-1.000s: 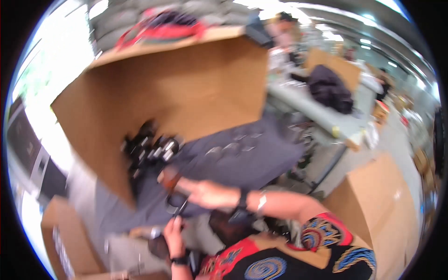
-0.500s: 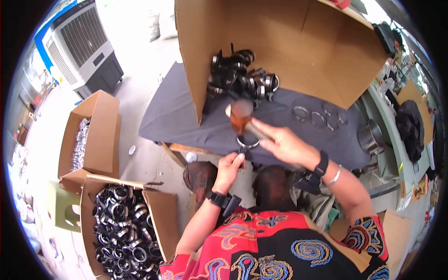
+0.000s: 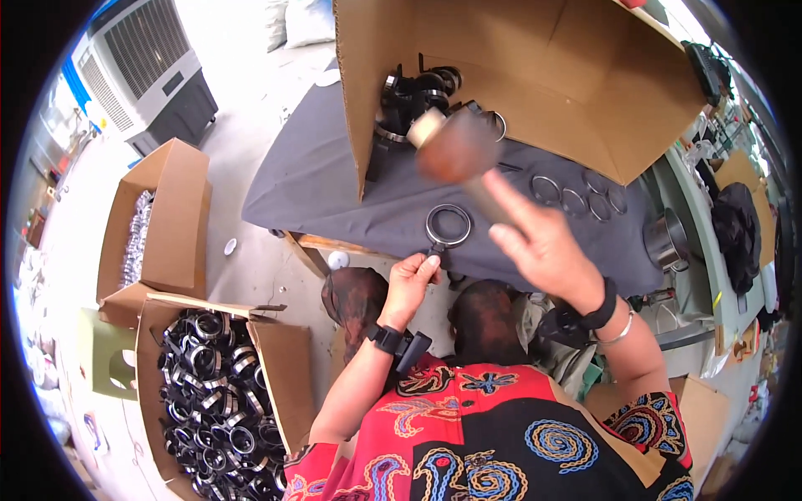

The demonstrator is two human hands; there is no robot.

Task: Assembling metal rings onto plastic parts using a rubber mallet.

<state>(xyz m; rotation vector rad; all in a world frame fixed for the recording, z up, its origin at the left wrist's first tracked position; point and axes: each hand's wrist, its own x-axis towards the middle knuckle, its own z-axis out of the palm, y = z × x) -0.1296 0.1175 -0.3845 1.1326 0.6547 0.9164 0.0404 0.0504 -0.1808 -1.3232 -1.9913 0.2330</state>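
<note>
My left hand [image 3: 413,280] is closed, pinching the short stem of a black handled ring [image 3: 449,225] with a silver band. The ring lies flat on the grey cloth of the table [image 3: 309,179], near its front edge. In my right hand [image 3: 547,250] is a mallet [image 3: 458,146], its brown-orange head with a pale end blurred by motion. The mallet is raised above and beyond the ring, apart from it. Several loose metal rings [image 3: 574,202] lie on the cloth to the right. Behind the mallet is a pile of black handled rings [image 3: 418,96].
A large cardboard box [image 3: 576,108] lies open toward me on the table, around the pile. On the left floor stand a carton [image 3: 280,376] full of black banded rings and another box [image 3: 180,225] of silver pieces. A metal cylinder [image 3: 667,240] sits at the table's right edge.
The mallet has risen from just over the ring, moving up and away, with my right hand moving right. The ring now shows whole, and my left hand still holds its stem.
</note>
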